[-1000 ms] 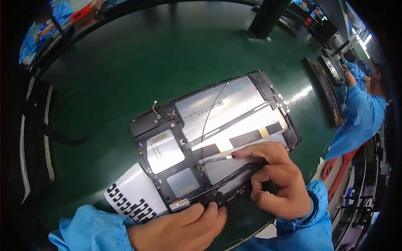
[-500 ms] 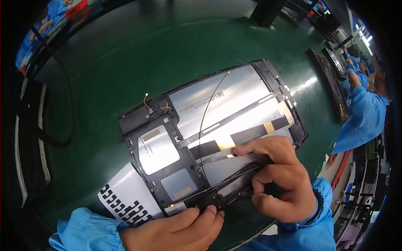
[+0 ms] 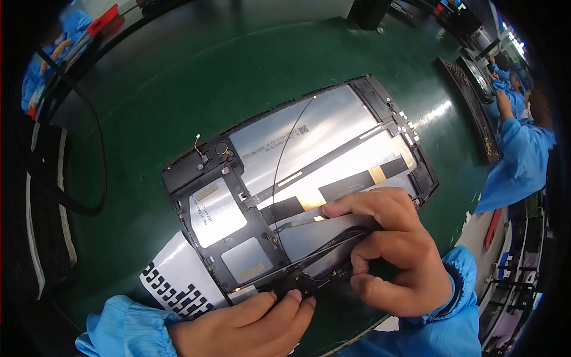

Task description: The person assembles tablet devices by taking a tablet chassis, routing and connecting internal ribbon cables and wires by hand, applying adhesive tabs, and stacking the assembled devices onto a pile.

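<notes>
In front of me a black tablet housing (image 3: 160,178) with silver metal plates lies tilted. Across it runs a black flex cable (image 3: 342,193) with gold patches. My right hand (image 3: 398,250) has its upper finger stretched out at the gold patch, by the end of a narrow grey strip (image 3: 297,224). Its lower fingers are curled near the housing's lower edge, apart from that fingertip. With bunched fingertips, my left hand (image 3: 256,321) holds a small black board (image 3: 304,285) at that same edge; its thumb is hidden. A thin black wire (image 3: 279,157) arches over the plates.
A white sheet with black shapes (image 3: 172,279) sticks out from under the housing's left end. The green table (image 3: 119,160) surrounds it. A dark frame (image 3: 467,110) lies at the right, near a co-worker's blue sleeve (image 3: 523,154). A black cable (image 3: 98,137) loops at the left.
The housing has shifted slightly left and turned a little. My right fingertip has moved left with it, and my left hand has barely moved.
</notes>
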`<state>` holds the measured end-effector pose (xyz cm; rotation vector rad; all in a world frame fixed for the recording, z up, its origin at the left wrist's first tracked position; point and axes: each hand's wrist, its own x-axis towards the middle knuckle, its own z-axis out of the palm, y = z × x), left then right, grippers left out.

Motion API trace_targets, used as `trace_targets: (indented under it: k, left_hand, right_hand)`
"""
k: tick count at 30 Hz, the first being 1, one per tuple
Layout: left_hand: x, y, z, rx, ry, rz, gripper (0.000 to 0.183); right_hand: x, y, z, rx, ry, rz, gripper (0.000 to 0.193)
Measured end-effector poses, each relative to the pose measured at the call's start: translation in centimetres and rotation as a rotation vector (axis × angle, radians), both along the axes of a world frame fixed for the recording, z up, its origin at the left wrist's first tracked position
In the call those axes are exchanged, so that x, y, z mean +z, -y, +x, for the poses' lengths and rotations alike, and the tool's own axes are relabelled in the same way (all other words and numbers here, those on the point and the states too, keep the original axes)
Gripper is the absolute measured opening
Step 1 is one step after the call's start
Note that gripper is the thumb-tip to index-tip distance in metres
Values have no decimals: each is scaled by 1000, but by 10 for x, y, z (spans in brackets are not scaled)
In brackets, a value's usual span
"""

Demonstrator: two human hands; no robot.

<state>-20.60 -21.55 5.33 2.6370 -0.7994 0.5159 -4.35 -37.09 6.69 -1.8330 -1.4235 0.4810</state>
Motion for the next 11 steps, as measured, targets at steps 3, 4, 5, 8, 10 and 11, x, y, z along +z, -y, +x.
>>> trace_targets:
  k: [3, 4, 5, 8, 10, 11]
  left_hand:
    - [7, 2, 8, 5, 43, 11, 26]
    - [9, 2, 11, 8, 83, 31, 26]
    - [8, 2, 12, 9, 83, 31, 26]
    - [4, 1, 14, 36, -115, 114, 31]
    - [4, 3, 12, 4, -86, 291, 49]
    - [4, 3, 12, 4, -82, 290, 49]
  right_hand:
    - [1, 0, 0, -10, 8, -3, 10]
    - [2, -1, 0, -14, 15, -6, 10]
    - [2, -1, 0, -12, 16, -6, 10]
    - [-1, 1, -1, -41, 38, 4, 9]
    - [-1, 6, 0, -86, -35, 18, 7]
    - [3, 10, -1, -127, -128, -29, 8]
